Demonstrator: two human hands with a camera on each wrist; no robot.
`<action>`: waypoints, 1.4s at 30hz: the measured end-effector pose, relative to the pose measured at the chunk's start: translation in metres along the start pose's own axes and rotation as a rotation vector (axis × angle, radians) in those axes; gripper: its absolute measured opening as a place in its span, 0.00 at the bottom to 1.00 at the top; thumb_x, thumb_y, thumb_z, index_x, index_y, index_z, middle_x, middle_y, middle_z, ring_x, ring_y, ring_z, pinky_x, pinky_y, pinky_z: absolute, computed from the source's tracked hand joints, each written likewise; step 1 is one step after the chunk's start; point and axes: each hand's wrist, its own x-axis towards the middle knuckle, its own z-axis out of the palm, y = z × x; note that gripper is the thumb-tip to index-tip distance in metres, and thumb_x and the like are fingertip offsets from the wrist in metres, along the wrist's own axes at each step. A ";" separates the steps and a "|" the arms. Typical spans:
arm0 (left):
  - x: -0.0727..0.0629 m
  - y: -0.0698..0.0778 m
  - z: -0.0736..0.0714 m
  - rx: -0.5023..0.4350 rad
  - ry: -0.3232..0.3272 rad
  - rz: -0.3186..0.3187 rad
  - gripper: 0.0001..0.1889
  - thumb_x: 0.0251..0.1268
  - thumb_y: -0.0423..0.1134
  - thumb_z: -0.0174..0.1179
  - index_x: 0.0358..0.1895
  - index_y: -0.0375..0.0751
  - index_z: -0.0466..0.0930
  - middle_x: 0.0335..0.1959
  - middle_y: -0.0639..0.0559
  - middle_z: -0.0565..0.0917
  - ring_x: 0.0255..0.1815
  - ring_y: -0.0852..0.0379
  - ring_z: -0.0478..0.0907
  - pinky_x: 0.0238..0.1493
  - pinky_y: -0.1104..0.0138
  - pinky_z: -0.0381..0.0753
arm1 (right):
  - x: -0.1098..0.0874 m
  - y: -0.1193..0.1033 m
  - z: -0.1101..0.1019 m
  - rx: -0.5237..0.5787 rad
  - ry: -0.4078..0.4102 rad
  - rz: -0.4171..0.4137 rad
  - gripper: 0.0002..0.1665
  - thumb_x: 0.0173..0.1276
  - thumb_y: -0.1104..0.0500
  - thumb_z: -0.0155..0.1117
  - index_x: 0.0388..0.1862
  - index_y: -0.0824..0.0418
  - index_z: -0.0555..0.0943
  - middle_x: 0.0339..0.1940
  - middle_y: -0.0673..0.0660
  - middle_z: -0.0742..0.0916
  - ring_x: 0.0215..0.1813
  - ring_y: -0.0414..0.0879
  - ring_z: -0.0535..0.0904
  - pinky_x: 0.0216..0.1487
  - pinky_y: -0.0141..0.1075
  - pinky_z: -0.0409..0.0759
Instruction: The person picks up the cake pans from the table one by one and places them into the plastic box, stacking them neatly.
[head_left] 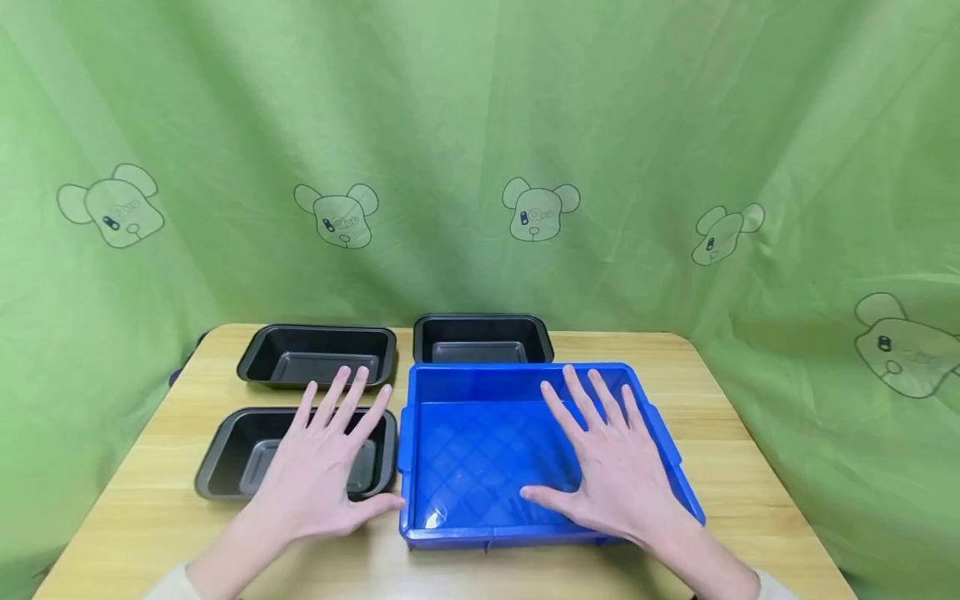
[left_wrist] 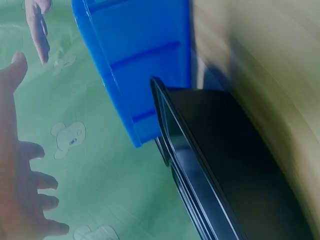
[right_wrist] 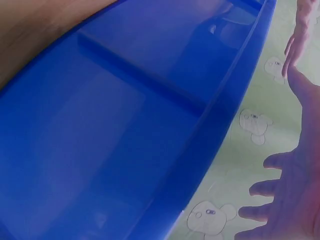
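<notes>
**While Nothing Is Gripped, We Look On at the Ready**

While a green curtain (head_left: 442, 108) fills the background of the head view, we look down on a wooden table (head_left: 727, 450). On it, a little right of the middle, a blue tray (head_left: 480, 454) sits right way up. Just beside its left wall stands the near-left pan (head_left: 255, 457), black and upright; behind that we find the far-left pan (head_left: 300, 362), its match in color. Beyond the tray's far edge, and partly hidden by it, is the back pan (head_left: 483, 340); whether those two touch, we cannot tell.

Over the near-left pan hovers the left hand (head_left: 318, 471), its thumb pointing toward the tray. Over the tray's right half hovers the right hand (head_left: 615, 467). We see both stretched wide, fingers well apart, holding nothing. In the wrist views each appears clear of the pieces below, so we take neither to be touching anything.

We judge this a ready stage, with no grip taken. The next move, as we read it, calls for lowering a hand and curling its fingers round an edge; which piece comes first, we cannot say. Smallest in our shot are the mouse-head drawings (head_left: 540, 215) on the curtain.
</notes>
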 end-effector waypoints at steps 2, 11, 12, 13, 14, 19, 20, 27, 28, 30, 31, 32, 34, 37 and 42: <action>-0.002 -0.004 -0.002 -0.006 0.026 0.001 0.65 0.49 0.86 0.59 0.87 0.53 0.50 0.88 0.40 0.54 0.89 0.38 0.51 0.84 0.34 0.57 | -0.002 0.004 0.000 0.002 0.019 0.005 0.75 0.51 0.08 0.57 0.89 0.43 0.49 0.90 0.58 0.56 0.88 0.67 0.53 0.85 0.72 0.51; -0.017 -0.026 -0.011 -0.057 0.114 0.001 0.57 0.60 0.84 0.52 0.85 0.51 0.56 0.86 0.40 0.60 0.86 0.39 0.58 0.90 0.68 0.24 | -0.015 0.029 0.001 0.069 0.079 0.069 0.74 0.52 0.15 0.67 0.89 0.44 0.50 0.89 0.60 0.59 0.86 0.68 0.56 0.88 0.66 0.51; -0.019 -0.029 -0.012 -0.067 0.126 -0.003 0.57 0.60 0.83 0.54 0.85 0.50 0.57 0.85 0.39 0.62 0.86 0.38 0.58 0.89 0.70 0.24 | -0.016 0.031 0.001 0.078 0.075 0.082 0.74 0.53 0.16 0.68 0.89 0.44 0.49 0.89 0.61 0.60 0.86 0.68 0.56 0.87 0.67 0.53; -0.021 -0.032 -0.014 -0.079 0.136 -0.010 0.57 0.60 0.82 0.56 0.85 0.49 0.58 0.85 0.39 0.62 0.86 0.38 0.59 0.89 0.71 0.25 | -0.017 0.034 0.000 0.083 0.072 0.094 0.73 0.53 0.17 0.68 0.89 0.45 0.50 0.89 0.62 0.61 0.85 0.68 0.58 0.85 0.68 0.57; -0.023 -0.034 -0.015 -0.087 0.143 -0.021 0.57 0.59 0.81 0.58 0.84 0.49 0.59 0.85 0.40 0.63 0.86 0.38 0.59 0.91 0.67 0.30 | -0.018 0.037 0.000 0.088 0.069 0.108 0.73 0.54 0.17 0.69 0.89 0.45 0.50 0.88 0.63 0.62 0.85 0.69 0.59 0.82 0.70 0.60; -0.033 -0.048 -0.020 -0.159 0.132 -0.100 0.57 0.56 0.75 0.67 0.85 0.52 0.58 0.85 0.42 0.64 0.87 0.41 0.56 0.81 0.38 0.67 | -0.023 0.051 -0.006 0.162 0.054 0.188 0.69 0.57 0.22 0.72 0.88 0.48 0.53 0.85 0.66 0.66 0.81 0.73 0.63 0.71 0.76 0.70; -0.034 -0.051 -0.021 -0.177 0.126 -0.117 0.57 0.55 0.73 0.70 0.85 0.53 0.58 0.84 0.42 0.64 0.87 0.41 0.57 0.74 0.35 0.72 | -0.024 0.053 -0.007 0.188 0.040 0.211 0.68 0.58 0.23 0.72 0.88 0.47 0.53 0.85 0.66 0.66 0.81 0.73 0.63 0.70 0.78 0.70; -0.047 -0.071 -0.027 -0.320 -0.008 -0.281 0.54 0.57 0.65 0.74 0.85 0.53 0.59 0.83 0.41 0.66 0.83 0.33 0.62 0.67 0.27 0.73 | -0.026 0.073 -0.016 0.334 -0.081 0.335 0.62 0.66 0.28 0.69 0.88 0.51 0.53 0.84 0.71 0.66 0.78 0.78 0.64 0.65 0.82 0.69; -0.048 -0.074 -0.027 -0.341 -0.032 -0.304 0.54 0.58 0.65 0.74 0.85 0.53 0.58 0.84 0.41 0.65 0.83 0.33 0.62 0.68 0.26 0.72 | -0.026 0.076 -0.016 0.357 -0.095 0.348 0.61 0.67 0.29 0.69 0.88 0.52 0.54 0.84 0.72 0.66 0.78 0.78 0.64 0.65 0.82 0.69; -0.051 -0.081 -0.028 -0.379 -0.065 -0.341 0.53 0.60 0.64 0.73 0.85 0.51 0.57 0.84 0.40 0.64 0.83 0.31 0.61 0.70 0.26 0.69 | -0.027 0.084 -0.016 0.412 -0.114 0.367 0.58 0.70 0.31 0.68 0.87 0.55 0.55 0.82 0.73 0.67 0.76 0.79 0.67 0.64 0.80 0.72; -0.053 -0.084 -0.028 -0.396 -0.076 -0.356 0.53 0.61 0.63 0.73 0.85 0.50 0.57 0.84 0.38 0.63 0.82 0.30 0.61 0.70 0.26 0.68 | -0.028 0.088 -0.015 0.446 -0.118 0.373 0.57 0.71 0.32 0.68 0.87 0.56 0.56 0.82 0.74 0.68 0.75 0.79 0.68 0.64 0.79 0.73; -0.055 -0.088 -0.028 -0.417 -0.089 -0.374 0.53 0.61 0.63 0.72 0.85 0.50 0.57 0.84 0.36 0.63 0.82 0.29 0.61 0.71 0.26 0.67 | -0.028 0.091 -0.015 0.481 -0.125 0.379 0.56 0.72 0.33 0.67 0.87 0.57 0.56 0.81 0.76 0.68 0.74 0.80 0.69 0.64 0.77 0.75; -0.058 -0.095 -0.028 -0.452 -0.094 -0.404 0.52 0.62 0.61 0.73 0.85 0.48 0.57 0.83 0.33 0.64 0.81 0.27 0.61 0.71 0.26 0.66 | -0.029 0.099 -0.013 0.548 -0.135 0.389 0.54 0.74 0.36 0.66 0.87 0.59 0.56 0.80 0.77 0.69 0.71 0.81 0.72 0.64 0.75 0.77; -0.063 -0.105 -0.027 -0.496 -0.106 -0.451 0.50 0.65 0.59 0.72 0.85 0.46 0.57 0.81 0.31 0.65 0.79 0.24 0.62 0.70 0.27 0.66 | -0.031 0.109 -0.011 0.633 -0.151 0.409 0.51 0.77 0.39 0.65 0.86 0.62 0.57 0.79 0.77 0.69 0.71 0.82 0.72 0.64 0.73 0.80; -0.073 -0.122 -0.024 -0.526 -0.118 -0.511 0.44 0.70 0.57 0.68 0.82 0.42 0.61 0.79 0.30 0.68 0.73 0.20 0.68 0.64 0.29 0.72 | -0.033 0.128 -0.005 0.707 -0.173 0.440 0.45 0.79 0.42 0.63 0.83 0.64 0.62 0.75 0.76 0.76 0.69 0.77 0.77 0.54 0.54 0.90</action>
